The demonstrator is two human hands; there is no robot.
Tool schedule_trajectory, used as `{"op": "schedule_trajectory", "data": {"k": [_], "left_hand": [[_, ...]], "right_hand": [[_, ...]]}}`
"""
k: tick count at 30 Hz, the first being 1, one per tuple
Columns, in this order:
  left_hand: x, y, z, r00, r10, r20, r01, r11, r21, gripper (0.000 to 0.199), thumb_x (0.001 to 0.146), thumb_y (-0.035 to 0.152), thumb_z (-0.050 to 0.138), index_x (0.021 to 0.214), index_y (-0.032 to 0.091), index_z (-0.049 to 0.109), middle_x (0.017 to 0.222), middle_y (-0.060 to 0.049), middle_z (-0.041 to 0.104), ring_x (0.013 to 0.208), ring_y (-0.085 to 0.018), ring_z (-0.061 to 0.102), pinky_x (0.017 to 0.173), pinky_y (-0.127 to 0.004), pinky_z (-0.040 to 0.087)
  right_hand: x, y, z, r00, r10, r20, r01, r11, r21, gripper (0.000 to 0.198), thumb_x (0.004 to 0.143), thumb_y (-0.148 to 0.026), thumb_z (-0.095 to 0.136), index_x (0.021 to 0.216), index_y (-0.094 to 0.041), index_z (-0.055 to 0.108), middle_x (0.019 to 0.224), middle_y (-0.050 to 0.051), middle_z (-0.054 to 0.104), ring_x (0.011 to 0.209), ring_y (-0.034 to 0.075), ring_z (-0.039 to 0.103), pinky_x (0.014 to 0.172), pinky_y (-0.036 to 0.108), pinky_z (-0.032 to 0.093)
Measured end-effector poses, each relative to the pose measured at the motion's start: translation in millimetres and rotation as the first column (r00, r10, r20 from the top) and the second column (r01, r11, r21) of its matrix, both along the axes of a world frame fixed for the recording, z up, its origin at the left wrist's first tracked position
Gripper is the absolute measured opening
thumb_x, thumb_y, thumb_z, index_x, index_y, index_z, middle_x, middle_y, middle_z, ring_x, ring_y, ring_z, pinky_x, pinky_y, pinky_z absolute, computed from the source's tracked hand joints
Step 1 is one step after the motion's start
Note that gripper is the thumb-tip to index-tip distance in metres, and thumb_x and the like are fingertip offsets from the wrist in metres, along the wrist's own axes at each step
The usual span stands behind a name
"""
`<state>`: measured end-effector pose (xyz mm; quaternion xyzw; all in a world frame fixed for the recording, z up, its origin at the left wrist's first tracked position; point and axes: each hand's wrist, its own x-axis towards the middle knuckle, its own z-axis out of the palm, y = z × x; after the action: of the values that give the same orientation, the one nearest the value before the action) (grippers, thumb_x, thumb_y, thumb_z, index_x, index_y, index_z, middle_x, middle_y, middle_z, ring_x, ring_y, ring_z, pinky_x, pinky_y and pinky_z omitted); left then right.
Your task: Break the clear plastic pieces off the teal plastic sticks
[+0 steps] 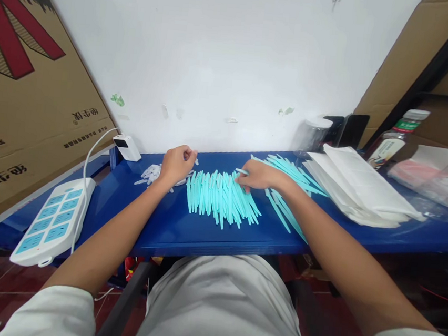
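My left hand (177, 163) is closed in a pinch above the back of the blue table, with a small whitish translucent piece (196, 161) showing at its fingertips. Beside and partly behind it lies a loose pile of similar whitish pieces (152, 174). My right hand (258, 174) pinches a slim turquoise stick (241, 171) with a pale tip, over the right end of a dense row of turquoise sticks (219, 199). More turquoise sticks (293, 172) lie fanned out behind and under my right forearm, which hides some of them.
White paper-like sleeves (365, 187) are stacked on the right of the blue table (197, 239), near a bottle (397, 137) and a lidded clear jar (314, 134). At left are a power strip (54, 220), a white device with a cable (127, 148) and a large carton (37, 92).
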<state>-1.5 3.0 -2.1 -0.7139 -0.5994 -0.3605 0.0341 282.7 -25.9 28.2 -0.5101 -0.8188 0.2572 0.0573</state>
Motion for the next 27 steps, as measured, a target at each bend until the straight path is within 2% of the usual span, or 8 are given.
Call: {"op": "schedule_trajectory", "data": {"k": [2,5,9,13,16,19,22,27], "left_hand": [[-2.4,-1.0,-0.3,0.991,0.031,-0.133,-0.028,0.999,0.023,0.034,0.097,0.044,0.053,0.074,0.022,0.062,0.073,-0.008,0.066,0.073,-0.026,0.063,0.071,-0.034,0.041],[-11.6,1.0,-1.8,0.960,0.069,-0.273,-0.075,0.997,-0.014,0.034,0.096,0.042,0.057,0.069,0.021,0.057,0.070,-0.011,0.061,0.077,-0.031,0.063,0.074,-0.037,0.043],[-20.8,3.4,-0.5,0.951,0.034,-0.306,-0.044,0.999,-0.028,0.026,0.090,0.037,0.067,0.071,0.020,0.060,0.080,-0.013,0.063,0.087,-0.034,0.063,0.078,-0.039,0.045],[-1.6,-7.4,5.3,0.970,-0.221,-0.097,0.226,0.973,0.039,0.025,0.096,0.043,0.062,0.090,0.020,0.069,0.088,-0.010,0.068,0.087,-0.027,0.063,0.080,-0.035,0.048],[26.0,-24.3,7.0,0.900,-0.414,0.135,0.409,0.910,0.065,0.033,0.099,0.049,0.059,0.099,0.019,0.072,0.097,-0.009,0.073,0.087,-0.022,0.066,0.078,-0.031,0.050],[46.3,-40.3,5.1,0.826,-0.537,0.172,0.533,0.843,0.075,0.032,0.097,0.048,0.064,0.107,0.020,0.075,0.099,-0.008,0.073,0.089,-0.021,0.066,0.082,-0.031,0.052],[53.9,-49.2,2.0,0.787,-0.596,0.158,0.594,0.802,0.066,0.029,0.092,0.047,0.072,0.104,0.022,0.078,0.096,-0.009,0.072,0.086,-0.021,0.065,0.082,-0.033,0.053],[56.6,-48.6,-2.2,0.770,-0.557,0.311,0.581,0.814,0.019,0.029,0.091,0.049,0.073,0.096,0.021,0.079,0.096,-0.010,0.074,0.087,-0.022,0.067,0.079,-0.033,0.055]], "right_hand": [[1.0,1.8,-0.9,1.000,-0.005,0.005,0.005,1.000,0.021,0.041,0.093,-0.042,0.065,0.063,-0.015,0.065,0.066,0.010,0.067,0.052,0.014,0.049,0.057,0.032,0.034],[3.3,6.2,-2.6,0.999,-0.050,0.010,0.049,0.991,0.126,0.038,0.094,-0.048,0.066,0.073,-0.017,0.064,0.066,0.008,0.062,0.056,0.017,0.051,0.057,0.033,0.033],[4.5,10.3,-4.7,0.998,-0.061,-0.005,0.060,0.976,0.208,0.044,0.096,-0.059,0.061,0.081,-0.018,0.062,0.071,0.009,0.061,0.066,0.023,0.057,0.061,0.034,0.035],[2.1,8.8,-7.8,0.999,0.033,-0.026,-0.025,0.970,0.243,0.038,0.096,-0.054,0.064,0.097,-0.015,0.067,0.088,0.014,0.069,0.079,0.026,0.064,0.066,0.034,0.039],[-1.2,5.9,-13.1,0.992,0.118,-0.040,-0.100,0.946,0.307,0.042,0.096,-0.045,0.066,0.122,-0.013,0.063,0.104,0.015,0.072,0.088,0.026,0.066,0.068,0.032,0.039],[-5.4,2.4,-18.5,0.985,0.168,-0.049,-0.138,0.916,0.377,0.051,0.095,-0.038,0.065,0.137,-0.012,0.052,0.104,0.014,0.073,0.088,0.026,0.065,0.068,0.031,0.038],[-9.4,-1.7,-20.0,0.976,0.213,-0.048,-0.172,0.885,0.433,0.051,0.093,-0.032,0.063,0.138,-0.011,0.049,0.099,0.012,0.072,0.083,0.025,0.063,0.066,0.030,0.035],[-12.3,-5.8,-17.4,0.963,0.254,-0.087,-0.194,0.883,0.428,0.046,0.092,-0.030,0.065,0.133,-0.014,0.051,0.094,0.009,0.071,0.080,0.023,0.062,0.066,0.030,0.035]]}}
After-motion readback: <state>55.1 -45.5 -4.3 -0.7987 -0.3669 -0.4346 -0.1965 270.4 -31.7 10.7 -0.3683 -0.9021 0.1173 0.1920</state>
